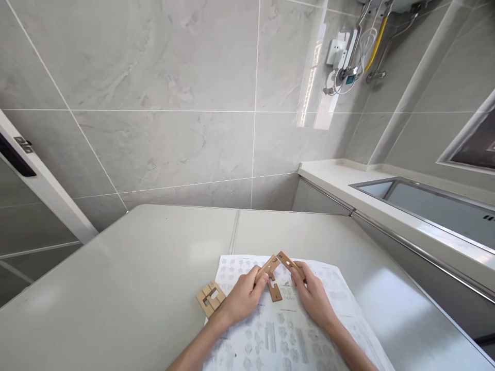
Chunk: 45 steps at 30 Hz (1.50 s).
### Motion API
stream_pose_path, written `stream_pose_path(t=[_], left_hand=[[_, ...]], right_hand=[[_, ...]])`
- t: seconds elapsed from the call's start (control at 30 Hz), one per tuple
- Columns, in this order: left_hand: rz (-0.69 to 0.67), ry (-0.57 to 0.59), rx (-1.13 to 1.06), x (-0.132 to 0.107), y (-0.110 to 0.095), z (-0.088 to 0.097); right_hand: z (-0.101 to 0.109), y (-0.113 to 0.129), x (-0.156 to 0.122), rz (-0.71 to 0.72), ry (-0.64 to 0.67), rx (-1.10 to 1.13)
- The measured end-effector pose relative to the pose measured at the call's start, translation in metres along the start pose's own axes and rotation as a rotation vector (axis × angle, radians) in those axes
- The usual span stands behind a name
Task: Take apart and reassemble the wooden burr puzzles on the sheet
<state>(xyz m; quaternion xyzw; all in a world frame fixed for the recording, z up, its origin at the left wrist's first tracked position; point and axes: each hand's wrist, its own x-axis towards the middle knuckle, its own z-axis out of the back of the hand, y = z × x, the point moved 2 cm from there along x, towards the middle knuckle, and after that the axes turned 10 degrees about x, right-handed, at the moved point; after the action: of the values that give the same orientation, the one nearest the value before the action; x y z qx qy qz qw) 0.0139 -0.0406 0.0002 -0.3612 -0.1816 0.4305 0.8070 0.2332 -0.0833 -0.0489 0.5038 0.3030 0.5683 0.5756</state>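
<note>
Two notched wooden pieces sit at the top middle of the printed sheet (247, 315), ends close to each other: left-hand piece (264, 267) and right-hand piece (286, 259), angled toward each other like a roof. Whether the ends actually touch: can't tell. Third notched piece (276, 294) is just below, between the hands; can't tell if it's lying on the paper or engaged with the left-hand one. Left hand (243, 298): thumb and fingers closed around the near end of its piece. Right hand (312, 294): thumb and fingertips pinched on the near end of its own, far end free. Handling, my read: keep grips back at the near ends so notches stay visible, square the faces before bringing edges together, light pressure only, and don't twist, as thin wood beside a cutout could split. If it resists, back off and check which way the notches face. Wooden block (210, 309) with a central opening sits by the left forearm, at the sheet's left edge; mind the elbow. All on the pale table (154, 273). Beyond: grey tiled wall (162, 144), counter with sink (429, 203) at right.
</note>
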Motion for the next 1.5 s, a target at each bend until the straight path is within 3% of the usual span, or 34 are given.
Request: stream_pose_path(t=[0.13, 0.33, 0.83, 1.17, 1.5], left_hand=[[0.001, 0.143, -0.272, -0.003, -0.002, -0.022], [0.023, 0.149, -0.425, -0.001, 0.006, -0.035], [0.015, 0.149, -0.435, -0.001, 0.002, -0.029], [0.013, 0.109, -0.404, 0.000, 0.001, -0.029], [0.038, 0.183, -0.519, -0.003, -0.003, -0.025]], right_hand=[[-0.006, 0.000, -0.002, 0.005, 0.036, 0.115], [-0.011, 0.004, -0.005, 0.016, 0.086, 0.154], [-0.008, -0.004, -0.007, 0.208, 0.068, -0.009], [-0.011, 0.001, -0.014, 0.293, 0.123, -0.157], [-0.009, 0.012, -0.015, 0.386, 0.134, -0.207]])
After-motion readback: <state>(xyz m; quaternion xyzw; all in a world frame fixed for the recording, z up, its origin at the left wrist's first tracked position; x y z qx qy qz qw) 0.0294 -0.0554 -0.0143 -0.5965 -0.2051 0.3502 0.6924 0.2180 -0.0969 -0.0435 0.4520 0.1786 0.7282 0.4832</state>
